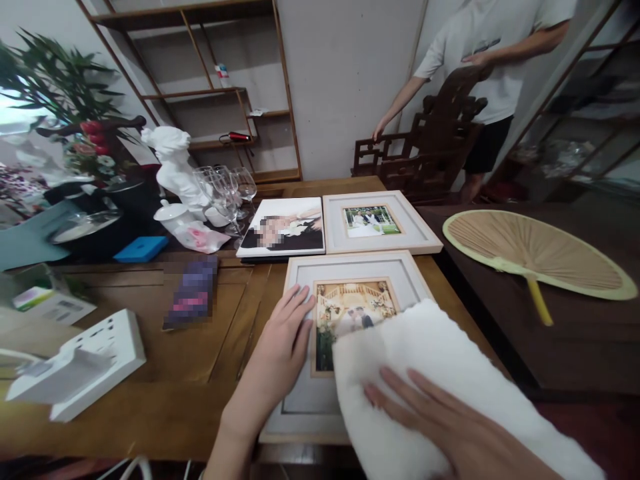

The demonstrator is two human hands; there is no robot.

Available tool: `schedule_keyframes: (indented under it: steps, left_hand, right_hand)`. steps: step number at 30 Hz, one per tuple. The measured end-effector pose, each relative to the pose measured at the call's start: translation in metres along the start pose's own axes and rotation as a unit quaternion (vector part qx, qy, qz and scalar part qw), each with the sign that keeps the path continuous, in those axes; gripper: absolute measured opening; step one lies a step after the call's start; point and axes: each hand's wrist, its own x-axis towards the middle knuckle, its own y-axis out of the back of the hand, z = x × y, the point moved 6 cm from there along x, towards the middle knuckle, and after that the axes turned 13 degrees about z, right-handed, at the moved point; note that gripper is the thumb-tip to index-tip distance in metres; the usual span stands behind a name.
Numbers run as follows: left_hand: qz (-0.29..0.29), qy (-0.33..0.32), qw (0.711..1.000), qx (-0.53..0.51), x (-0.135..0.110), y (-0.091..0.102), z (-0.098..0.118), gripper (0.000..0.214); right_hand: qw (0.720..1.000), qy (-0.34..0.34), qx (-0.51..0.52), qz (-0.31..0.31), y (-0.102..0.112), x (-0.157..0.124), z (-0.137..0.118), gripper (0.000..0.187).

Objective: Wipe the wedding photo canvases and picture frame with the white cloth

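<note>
A light wooden picture frame (303, 401) with a wedding photo lies flat at the table's near edge. My left hand (285, 340) rests on its left side, fingers stretched out and holding nothing. On the frame's lower right lies a white paper towel (425, 333), covering part of the photo and that corner. My right hand (430, 413) presses flat on the towel, fingers extended, nothing gripped. Just behind, a second wooden picture frame (333, 223) with an outdoor wedding photo lies beside a white-edged photo panel (305, 248).
To the left are a white power strip (105, 360), a purple packet (193, 293), a blue box (141, 249), wine glasses (243, 183) and a white statue (173, 163). A woven fan (530, 250) lies right. Behind, a person (490, 60) touches a carved chair (425, 147).
</note>
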Motion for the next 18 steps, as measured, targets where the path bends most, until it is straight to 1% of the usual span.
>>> schedule_keyframes:
  steps: [2,3,5,7,8,10,11,13,14,16,18]
  left_hand:
    - [-0.003,0.002,1.000,0.001,0.000,0.000,0.000,0.035]
    - [-0.003,0.004,1.000,0.001,0.000,0.000,-0.001,0.035]
    - [-0.003,0.005,1.000,-0.001,0.000,0.001,-0.001,0.035]
    - [-0.003,0.005,1.000,-0.005,0.000,0.001,0.000,0.035]
    - [-0.004,0.005,1.000,-0.005,0.000,0.001,0.000,0.035]
    - [-0.009,0.010,1.000,-0.003,0.000,0.001,0.000,0.035]
    - [-0.012,0.013,1.000,0.000,0.000,0.001,0.000,0.035]
    - [-0.010,0.018,1.000,0.002,0.001,0.001,0.000,0.034]
    - [-0.006,0.016,1.000,0.000,0.001,0.001,0.001,0.034]
    - [0.003,0.010,1.000,-0.005,0.001,0.002,0.002,0.033]
    - [0.007,0.006,1.000,-0.007,0.001,0.002,0.002,0.034]
  right_hand:
    - [1.000,-0.022,-0.021,-0.008,-0.007,0.011,0.012,0.034]
    - [0.999,-0.037,-0.039,-0.002,-0.008,0.017,0.022,0.032]
    - [0.994,-0.062,-0.086,0.034,-0.005,0.031,0.046,0.036]
    - [0.985,-0.062,-0.138,0.084,0.004,0.048,0.070,0.038]
    - [0.981,-0.055,-0.160,0.098,0.008,0.056,0.081,0.036]
    - [0.975,-0.048,-0.192,0.099,0.010,0.074,0.099,0.032]
    - [0.974,-0.049,-0.204,0.086,0.008,0.082,0.105,0.033]
    - [0.973,-0.054,-0.221,0.043,-0.001,0.092,0.110,0.035]
    - [0.972,-0.056,-0.225,0.023,-0.006,0.095,0.108,0.034]
    - [0.973,-0.054,-0.222,-0.006,-0.016,0.093,0.099,0.030]
    - [0.977,-0.057,-0.204,-0.024,-0.021,0.085,0.083,0.029]
